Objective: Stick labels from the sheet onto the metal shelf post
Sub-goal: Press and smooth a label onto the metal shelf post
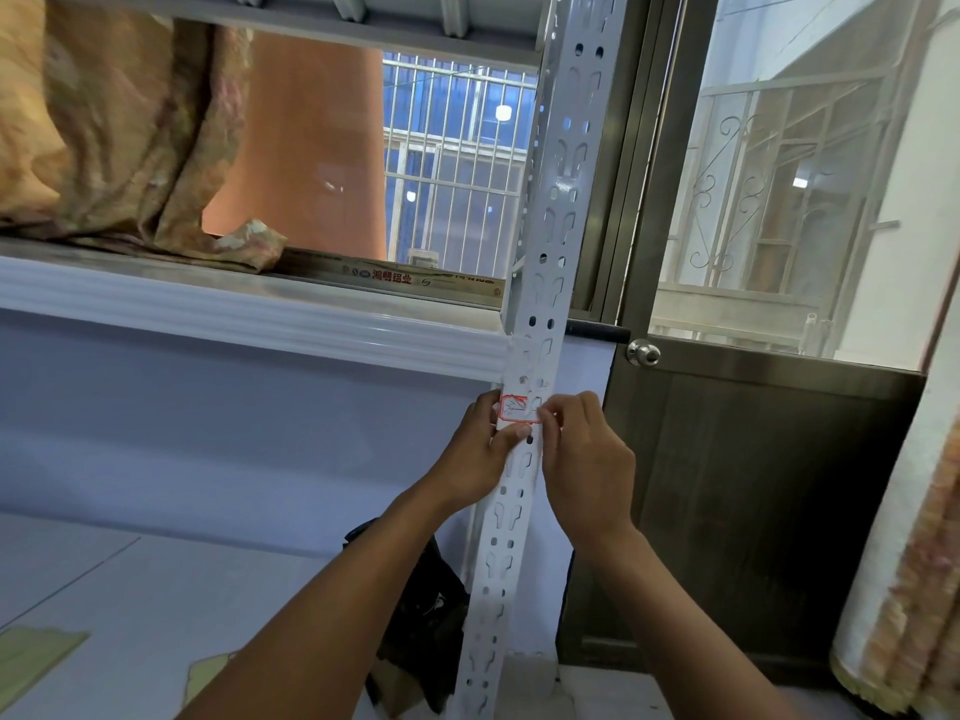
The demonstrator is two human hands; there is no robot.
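The white perforated metal shelf post [550, 241] runs from top centre down to the floor. A small white label with a red border [519, 408] lies against the post just below the shelf beam. My left hand [480, 452] touches the label's left edge, thumb pressed on the post below it. My right hand [584, 459] pinches the label's right edge with its fingertips. The label sheet is not in view.
A white shelf beam [249, 309] joins the post from the left, with patterned fabric [114, 127] on the shelf above. A dark door with a round knob [643, 353] stands right of the post. A black bag [421, 610] sits on the floor behind it.
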